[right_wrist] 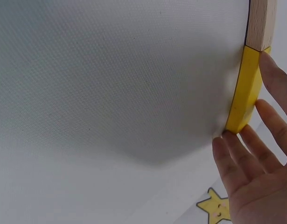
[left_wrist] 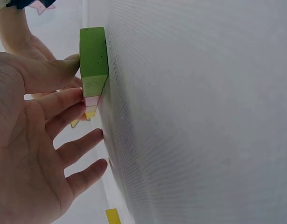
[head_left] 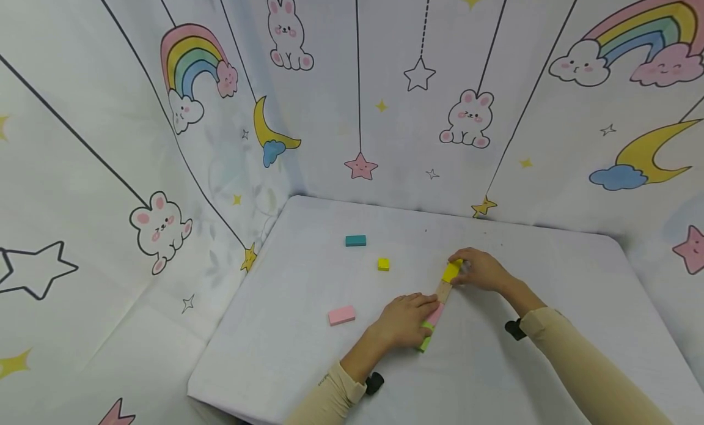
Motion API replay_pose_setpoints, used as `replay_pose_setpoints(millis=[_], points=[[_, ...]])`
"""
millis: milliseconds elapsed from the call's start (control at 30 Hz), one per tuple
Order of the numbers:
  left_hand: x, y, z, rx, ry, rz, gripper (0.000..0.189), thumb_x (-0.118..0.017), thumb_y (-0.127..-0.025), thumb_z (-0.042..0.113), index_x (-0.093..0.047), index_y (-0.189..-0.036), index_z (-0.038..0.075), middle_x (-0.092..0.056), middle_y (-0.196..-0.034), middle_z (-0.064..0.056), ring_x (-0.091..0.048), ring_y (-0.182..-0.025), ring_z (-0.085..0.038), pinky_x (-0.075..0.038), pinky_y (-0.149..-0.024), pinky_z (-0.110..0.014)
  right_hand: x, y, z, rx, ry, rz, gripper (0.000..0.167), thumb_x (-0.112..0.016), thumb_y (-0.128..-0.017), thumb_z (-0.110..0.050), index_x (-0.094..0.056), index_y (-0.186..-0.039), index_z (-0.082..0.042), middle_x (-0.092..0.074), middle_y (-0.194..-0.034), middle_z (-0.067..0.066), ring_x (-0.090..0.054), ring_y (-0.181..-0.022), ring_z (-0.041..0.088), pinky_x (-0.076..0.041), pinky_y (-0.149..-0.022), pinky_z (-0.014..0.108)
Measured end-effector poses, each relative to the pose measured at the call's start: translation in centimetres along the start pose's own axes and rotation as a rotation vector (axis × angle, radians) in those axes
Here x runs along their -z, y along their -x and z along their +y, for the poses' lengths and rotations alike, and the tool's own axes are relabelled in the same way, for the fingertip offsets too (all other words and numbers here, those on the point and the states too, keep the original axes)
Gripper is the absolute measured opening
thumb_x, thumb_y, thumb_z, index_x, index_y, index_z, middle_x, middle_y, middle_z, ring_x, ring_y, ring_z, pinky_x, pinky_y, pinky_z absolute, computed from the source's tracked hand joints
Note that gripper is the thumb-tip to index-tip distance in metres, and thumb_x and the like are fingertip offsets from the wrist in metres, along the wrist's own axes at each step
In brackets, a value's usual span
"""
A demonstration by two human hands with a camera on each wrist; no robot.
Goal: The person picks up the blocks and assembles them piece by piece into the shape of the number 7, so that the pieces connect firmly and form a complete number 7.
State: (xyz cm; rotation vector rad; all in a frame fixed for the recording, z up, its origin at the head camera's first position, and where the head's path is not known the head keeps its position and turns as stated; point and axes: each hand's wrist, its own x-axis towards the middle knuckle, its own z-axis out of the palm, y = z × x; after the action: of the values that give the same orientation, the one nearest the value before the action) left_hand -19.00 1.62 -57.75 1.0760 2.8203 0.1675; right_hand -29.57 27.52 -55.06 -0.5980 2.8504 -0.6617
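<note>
Four coloured blocks stand end to end in a slanting row on the table: a green block [head_left: 422, 346] nearest, then a pink block [head_left: 435, 315], a plain wooden block [head_left: 443, 291] and a yellow block [head_left: 453, 271] farthest. My left hand [head_left: 404, 322] lies along the row's left side, its thumb touching the green block [left_wrist: 93, 52] and extended fingers touching farther up the row. At the far end, my right hand [head_left: 484, 271] holds the yellow block [right_wrist: 245, 88], thumb near its join with the wooden block [right_wrist: 261, 23] and fingers bent around its other end.
Left of the row lie a loose pink block [head_left: 342, 315], a small yellow cube [head_left: 383, 264] and a teal block [head_left: 355, 241]. The white-covered table [head_left: 264, 345] meets patterned cloth walls [head_left: 324, 107] behind and at the left.
</note>
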Motion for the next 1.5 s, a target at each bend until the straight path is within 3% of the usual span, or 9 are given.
replay_pose_setpoints(millis=[967,1233,1500], points=[[0.1,-0.1,0.1,0.001,0.007,0.005,0.063,-0.059,-0.102,0.044,-0.044,-0.16,0.026,-0.037,-0.165,0.015,-0.04,-0.149,-0.011,-0.035,-0.12,-0.031,0.3,0.1,-0.2,0.001,-0.017,-0.021,0.052,-0.086,-0.087,-0.027,-0.069,-0.13,-0.003,-0.06,-0.139,0.025,-0.054,-0.129,0.047,-0.043,-0.108,0.065],[0.0,0.0,0.0,0.004,0.011,0.012,0.063,-0.061,-0.101,0.045,-0.045,-0.16,0.028,-0.037,-0.165,0.016,-0.039,-0.15,-0.01,-0.036,-0.12,-0.031,0.5,-0.5,0.1,0.012,-0.016,0.019,0.048,-0.078,-0.094,-0.026,-0.067,-0.134,-0.002,-0.06,-0.14,0.027,-0.053,-0.129,0.048,-0.042,-0.107,0.067],[-0.1,-0.1,-0.1,0.001,0.014,0.01,0.063,-0.059,-0.102,0.045,-0.043,-0.16,0.028,-0.036,-0.165,0.017,-0.037,-0.15,-0.01,-0.035,-0.12,-0.031,1.0,-1.3,-1.1,-0.005,-0.043,0.05,0.043,-0.076,-0.096,-0.023,-0.068,-0.133,-0.003,-0.058,-0.142,0.027,-0.05,-0.134,0.049,-0.04,-0.109,0.069]])
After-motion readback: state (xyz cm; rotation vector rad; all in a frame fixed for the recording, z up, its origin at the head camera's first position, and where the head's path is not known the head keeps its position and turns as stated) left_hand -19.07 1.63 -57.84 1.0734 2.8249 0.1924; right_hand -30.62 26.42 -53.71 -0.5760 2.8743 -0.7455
